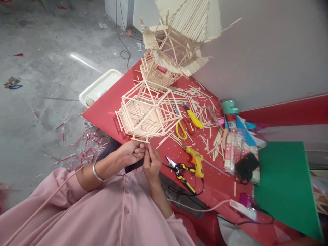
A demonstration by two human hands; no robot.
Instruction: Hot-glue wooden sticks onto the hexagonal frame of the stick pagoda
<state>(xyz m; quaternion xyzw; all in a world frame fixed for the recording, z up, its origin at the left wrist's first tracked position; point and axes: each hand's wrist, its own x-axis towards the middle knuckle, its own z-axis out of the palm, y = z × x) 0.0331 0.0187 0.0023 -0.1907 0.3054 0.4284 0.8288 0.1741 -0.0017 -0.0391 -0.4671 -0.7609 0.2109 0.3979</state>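
Observation:
At the near edge of the red table, my left hand [132,152] is closed, its fingertips drawn together. My right hand [151,162] is closed beside it in a pinch, the fingertips of both hands almost meeting. What they pinch is hidden or too small to make out. Just beyond the fingertips is the low rail of an open frame of thin wooden sticks [142,118], with a round, spoked stick floor. Behind it stands a second stick structure [176,51] with flared, slatted roof panels.
Loose sticks [197,94] litter the red table [105,109]. To the right lie yellow-handled scissors [181,131], a yellow-handled cutter [193,118], a yellow glue gun [196,159], pruning snips [179,171], packs of sticks [233,152] and a green board [284,184]. A cable [197,209] crosses nearby.

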